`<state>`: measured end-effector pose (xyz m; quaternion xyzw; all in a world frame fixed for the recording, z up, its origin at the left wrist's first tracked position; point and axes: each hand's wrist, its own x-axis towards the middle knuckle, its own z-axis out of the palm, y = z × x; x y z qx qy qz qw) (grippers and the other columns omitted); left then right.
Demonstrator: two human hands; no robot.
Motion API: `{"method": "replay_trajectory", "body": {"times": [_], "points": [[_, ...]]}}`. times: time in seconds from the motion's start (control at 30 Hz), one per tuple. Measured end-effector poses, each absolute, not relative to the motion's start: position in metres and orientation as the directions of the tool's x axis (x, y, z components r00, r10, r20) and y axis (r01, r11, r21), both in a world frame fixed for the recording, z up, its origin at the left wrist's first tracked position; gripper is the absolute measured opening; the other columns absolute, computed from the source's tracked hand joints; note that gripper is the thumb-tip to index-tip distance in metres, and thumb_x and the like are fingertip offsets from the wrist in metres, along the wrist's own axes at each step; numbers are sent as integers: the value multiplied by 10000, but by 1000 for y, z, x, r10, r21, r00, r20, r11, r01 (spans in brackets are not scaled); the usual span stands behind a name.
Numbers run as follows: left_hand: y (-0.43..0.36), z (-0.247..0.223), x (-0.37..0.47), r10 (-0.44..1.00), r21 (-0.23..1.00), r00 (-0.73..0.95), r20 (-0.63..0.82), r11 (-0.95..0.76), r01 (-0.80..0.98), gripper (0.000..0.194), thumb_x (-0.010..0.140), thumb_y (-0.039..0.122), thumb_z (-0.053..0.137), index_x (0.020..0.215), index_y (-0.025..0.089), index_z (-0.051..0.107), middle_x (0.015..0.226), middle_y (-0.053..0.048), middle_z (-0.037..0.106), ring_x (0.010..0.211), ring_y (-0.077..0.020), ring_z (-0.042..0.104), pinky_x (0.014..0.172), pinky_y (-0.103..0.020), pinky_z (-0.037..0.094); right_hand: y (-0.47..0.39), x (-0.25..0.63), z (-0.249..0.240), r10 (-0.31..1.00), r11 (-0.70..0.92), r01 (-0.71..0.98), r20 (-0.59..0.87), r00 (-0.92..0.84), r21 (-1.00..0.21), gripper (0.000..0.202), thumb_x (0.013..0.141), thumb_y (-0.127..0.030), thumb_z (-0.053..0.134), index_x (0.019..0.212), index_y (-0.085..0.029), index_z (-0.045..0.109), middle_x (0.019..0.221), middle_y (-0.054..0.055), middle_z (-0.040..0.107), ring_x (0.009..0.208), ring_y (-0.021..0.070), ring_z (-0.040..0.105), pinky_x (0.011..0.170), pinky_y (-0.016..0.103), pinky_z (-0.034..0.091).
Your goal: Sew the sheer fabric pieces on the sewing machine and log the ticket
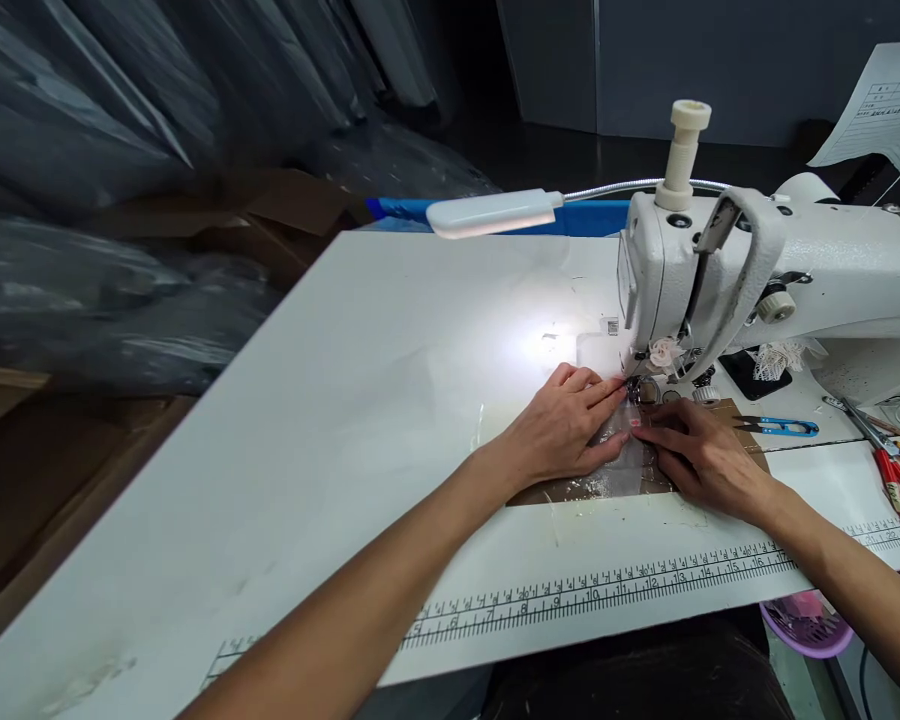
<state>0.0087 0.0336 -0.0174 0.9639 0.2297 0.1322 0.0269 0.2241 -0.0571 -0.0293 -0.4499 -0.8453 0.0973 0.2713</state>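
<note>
My left hand (574,425) lies on a piece of sheer, whitish fabric (621,478), its fingers stretched toward the presser foot and its thumb apart from them. From the other side, my right hand (694,455) pinches the fabric's edge just in front of the needle area, by a small pinkish spot. The fabric rests on a brown sheet (551,492) on the table. Above both hands stands the head of a white sewing machine (652,270); its needle is hidden from view. Blue thread snips (780,427) lie just right of my right hand.
Red-handled scissors (894,485) lie at the right. A lamp (491,213) reaches over the white table (330,440), whose front edge carries a printed ruler (592,597). Lace scraps (776,360) sit under the machine arm. Plastic-wrapped goods and cardboard boxes (67,480) stand left.
</note>
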Motion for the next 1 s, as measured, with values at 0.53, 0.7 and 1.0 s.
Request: {"method": "replay_trajectory", "body": {"times": [0.53,0.7,1.0], "points": [[31,-25,8,295,137,847,442,-955,262,258,946,286,475,983,161,697,1030,-108,728,867,-231,662,756,-393,530,-56,223,-31,810,577,701,407,-422,-420,326,929,-131,466,1164,-191,685,1092,125,582,1016,229,599,882,428,570],[30,-20,4,216,54,854,473,-975,217,317,906,351,515,1038,118,683,1078,-139,715,825,-243,647,718,-409,531,-57,223,-30,807,578,705,418,-417,-412,308,946,-149,472,1177,-187,672,1097,124,577,1012,224,589,876,424,572],[29,-20,3,200,-31,863,465,-970,241,298,918,346,527,1062,142,690,1109,-114,717,817,-216,657,714,-376,529,-59,220,-29,824,555,727,390,-412,-404,338,949,-126,454,1234,-162,631,1102,138,562,1006,246,570,877,449,563]]}}
